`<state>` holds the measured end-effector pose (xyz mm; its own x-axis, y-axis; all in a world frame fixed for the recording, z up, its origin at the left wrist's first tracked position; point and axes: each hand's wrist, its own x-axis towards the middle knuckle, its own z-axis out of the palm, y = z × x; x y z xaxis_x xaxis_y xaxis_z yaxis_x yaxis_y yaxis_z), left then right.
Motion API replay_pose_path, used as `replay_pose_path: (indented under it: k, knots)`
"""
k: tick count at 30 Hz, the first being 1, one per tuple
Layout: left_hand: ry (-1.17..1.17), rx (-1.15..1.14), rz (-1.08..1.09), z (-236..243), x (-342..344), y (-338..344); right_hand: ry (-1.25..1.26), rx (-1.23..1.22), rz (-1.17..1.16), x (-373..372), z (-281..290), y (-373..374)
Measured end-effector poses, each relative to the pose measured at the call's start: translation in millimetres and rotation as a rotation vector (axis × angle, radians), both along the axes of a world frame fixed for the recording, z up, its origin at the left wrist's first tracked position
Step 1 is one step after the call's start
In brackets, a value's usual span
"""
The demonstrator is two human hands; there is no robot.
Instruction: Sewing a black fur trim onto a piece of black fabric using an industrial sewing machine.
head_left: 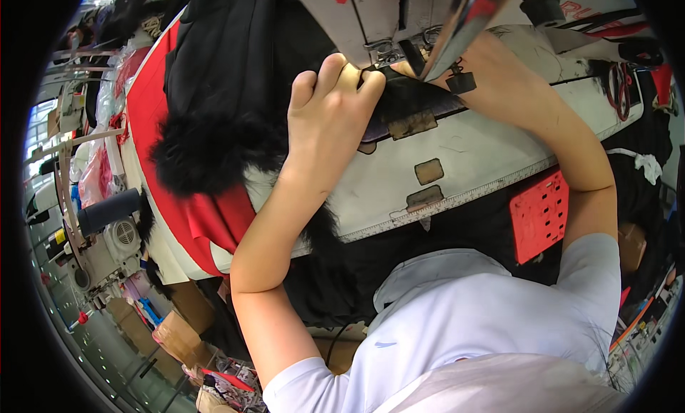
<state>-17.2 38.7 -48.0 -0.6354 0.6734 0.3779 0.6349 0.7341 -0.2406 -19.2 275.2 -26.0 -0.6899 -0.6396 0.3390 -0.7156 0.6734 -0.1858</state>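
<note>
From the head view, the black fabric (417,99) is dark and matte, lying flat on the pale table (492,153) right under the head of the sewing machine (378,13), at the needle area. Further left the same dark cloth heaps up into a thick mass with a shaggy black fur trim (207,153) along its lower edge, resting over red fabric (207,217) that hangs off the table's left side.

The left hand (332,120) lies on the black fabric, fingers curled down with the fingertips pressing the cloth just in front of the presser foot; its grip is closed onto the fabric. The right hand (421,69) is mostly hidden behind a tilted metal part of the machine, touching the fabric beside the needle; whether its grip is open or closed cannot be told.

Counted: two hands, one sewing machine at work here, one second sewing machine (107,245) at the left edge, one red perforated plastic panel (540,213) below the table's front edge, and three small brownish patches (428,172) on the table top. A ruler strip runs along the table's front edge.
</note>
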Motion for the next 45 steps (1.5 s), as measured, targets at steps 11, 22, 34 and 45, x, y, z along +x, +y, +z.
replay_pose_path:
  k: [11, 22, 34, 45]
  knots:
    - [0.032, 0.044, -0.019, 0, -4, -2, 0.043, 0.076, -0.025, -2, -5, 4]
    - [0.051, 0.094, -0.027, 10, -13, -26, 0.124, 0.098, 0.062, -5, -1, 8]
    - [-0.1, -0.053, -0.189, 29, 0, -38, 0.168, -0.099, 0.147, -7, -6, -2]
    - [0.051, -0.008, -0.224, 11, -19, -24, 0.231, 0.346, 0.125, -3, 10, 3]
